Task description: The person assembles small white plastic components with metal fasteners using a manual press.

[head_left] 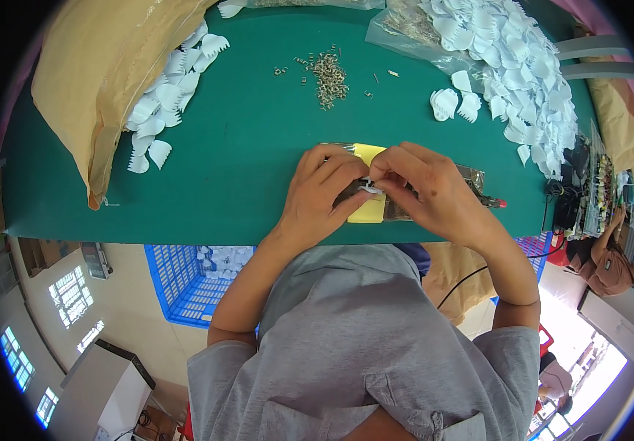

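Near the front edge of the green table point(236, 169), my left hand point(317, 187) and my right hand point(431, 187) meet, fingertips pinched together. Between them is a small white plastic hair claw clip piece point(370, 189), mostly hidden by the fingers. Under the hands lies a dark, flat object wrapped in yellow tape point(365, 212). A red-tipped tool point(497, 203) rests by its right end. Farther back on the table is a little heap of small metal springs point(330, 81).
Loose white toothed clip halves point(526, 88) are heaped at the right, and more point(166, 103) spill from a brown paper sack point(93, 66) at the left. A clear bag point(405, 33) lies at the back. Below the table edge is a blue crate point(177, 294). Other people point(611, 268) appear at the right.
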Available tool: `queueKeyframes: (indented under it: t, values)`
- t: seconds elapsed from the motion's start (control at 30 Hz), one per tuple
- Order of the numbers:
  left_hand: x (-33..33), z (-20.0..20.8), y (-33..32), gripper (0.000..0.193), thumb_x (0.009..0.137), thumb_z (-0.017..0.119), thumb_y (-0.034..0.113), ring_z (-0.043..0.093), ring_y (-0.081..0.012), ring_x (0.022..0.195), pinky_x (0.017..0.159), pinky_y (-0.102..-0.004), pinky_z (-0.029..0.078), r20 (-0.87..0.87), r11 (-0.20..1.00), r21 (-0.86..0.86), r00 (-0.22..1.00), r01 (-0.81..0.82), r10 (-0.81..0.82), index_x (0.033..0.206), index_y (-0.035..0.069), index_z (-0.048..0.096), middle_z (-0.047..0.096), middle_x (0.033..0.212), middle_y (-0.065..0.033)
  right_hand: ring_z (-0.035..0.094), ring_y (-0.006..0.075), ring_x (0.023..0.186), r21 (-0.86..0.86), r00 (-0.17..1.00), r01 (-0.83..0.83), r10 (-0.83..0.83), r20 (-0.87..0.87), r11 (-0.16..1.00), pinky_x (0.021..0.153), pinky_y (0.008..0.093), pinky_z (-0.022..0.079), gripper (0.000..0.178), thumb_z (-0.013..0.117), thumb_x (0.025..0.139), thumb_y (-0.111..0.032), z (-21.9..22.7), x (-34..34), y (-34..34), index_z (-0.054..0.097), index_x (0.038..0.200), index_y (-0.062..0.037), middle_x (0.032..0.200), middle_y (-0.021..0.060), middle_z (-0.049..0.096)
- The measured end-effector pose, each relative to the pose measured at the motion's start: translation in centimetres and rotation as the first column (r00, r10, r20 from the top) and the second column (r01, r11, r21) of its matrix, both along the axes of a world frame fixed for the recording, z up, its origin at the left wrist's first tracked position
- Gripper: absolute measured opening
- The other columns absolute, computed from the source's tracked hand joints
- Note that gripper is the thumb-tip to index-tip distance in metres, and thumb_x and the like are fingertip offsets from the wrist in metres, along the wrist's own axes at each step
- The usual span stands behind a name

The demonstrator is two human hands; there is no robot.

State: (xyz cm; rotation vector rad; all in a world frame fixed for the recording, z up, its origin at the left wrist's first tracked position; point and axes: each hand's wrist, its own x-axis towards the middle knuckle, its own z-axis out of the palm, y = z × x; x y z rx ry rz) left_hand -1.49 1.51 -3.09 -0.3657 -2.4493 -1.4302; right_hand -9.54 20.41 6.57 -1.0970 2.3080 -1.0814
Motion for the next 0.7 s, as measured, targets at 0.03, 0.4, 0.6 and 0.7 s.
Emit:
queueKeyframes:
  t: [0.03,0.4,0.6,0.7]
  values:
    - [0.0,-0.1,0.0,0.031,0.083,0.082,0.023,0.059,-0.0284,0.113,0.098,-0.0435,0.048,-0.003,1.000,-0.005,1.000,-0.001,0.001,0.106,0.007,0.070,0.068,0.109,-0.0061,0.067,0.0265,0.081,0.011,1.000,0.001,0.000,-0.015,1.000,0.070,0.0359,0.054,0.015,0.070,0.092,0.002,0.1,0.0,0.0,0.063,0.105,-0.0010,0.092,0.0111,0.063]
    - [0.1,-0.3,-0.2,0.032,0.083,0.082,0.022,0.058,-0.0290,0.114,0.098,-0.0437,0.048,-0.022,1.000,-0.024,1.000,-0.002,0.001,0.107,0.007,0.069,0.067,0.111,-0.0062,0.064,0.0300,0.080,0.055,0.979,-0.094,0.103,-0.178,0.994,0.068,0.0409,0.051,0.016,0.070,0.091,0.000,0.0,0.0,-0.8,0.063,0.105,-0.0025,0.084,0.0101,0.063]
    - [0.0,-0.1,-0.3,0.035,0.077,0.084,0.010,0.061,-0.0313,0.113,0.095,-0.0423,0.052,-0.027,1.000,-0.018,0.999,0.019,-0.019,0.109,0.004,0.071,0.070,0.115,-0.0091,0.065,0.0291,0.084,0.100,0.942,-0.046,0.077,-0.327,0.994,0.069,0.0398,0.054,0.037,0.069,0.083,0.000,0.1,1.6,-0.4,0.064,0.120,-0.0021,0.088,0.0096,0.066]
    - [-0.1,-0.1,-0.4,0.037,0.076,0.083,0.008,0.061,-0.0312,0.113,0.097,-0.0424,0.051,-0.036,0.999,-0.026,0.999,0.034,-0.035,0.110,0.004,0.070,0.070,0.115,-0.0090,0.066,0.0301,0.089,0.169,0.924,-0.075,0.132,-0.359,0.983,0.073,0.0407,0.056,0.052,0.066,0.076,0.003,0.3,2.0,-0.3,0.062,0.127,-0.0035,0.096,0.0105,0.067]
